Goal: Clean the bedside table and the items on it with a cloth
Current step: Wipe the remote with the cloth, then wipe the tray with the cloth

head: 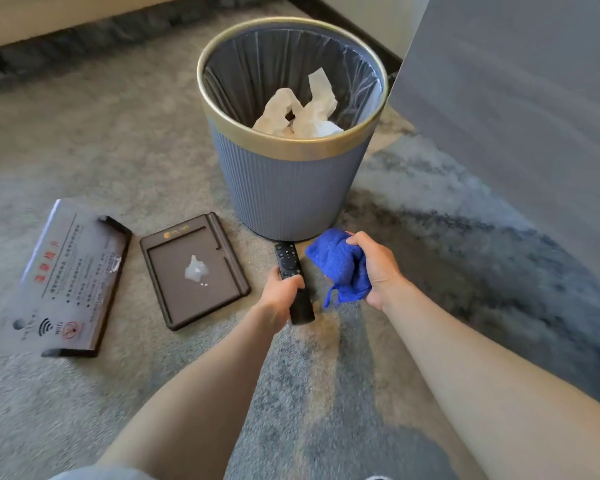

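My left hand (pixel 280 295) grips a black remote control (pixel 286 260) by its lower half, buttons up, just above the carpet. Right beside it my right hand (pixel 378 268) is closed around a bunched blue cloth (pixel 336 268); the cloth sits a little to the right of the remote and does not touch it. On the carpet to the left lies a dark brown tray (pixel 174 299) with a small white smear in its middle. Further left lies a dark acrylic notice stand (pixel 70 278) with red and white print and a WiFi symbol.
A blue ribbed waste bin (pixel 288 188) with a gold rim and a plastic liner stands just beyond my hands, with crumpled white tissues (pixel 302 112) inside. A grey upholstered panel (pixel 520 98) rises at the right. A bed base runs along the top left. Grey carpet covers the floor.
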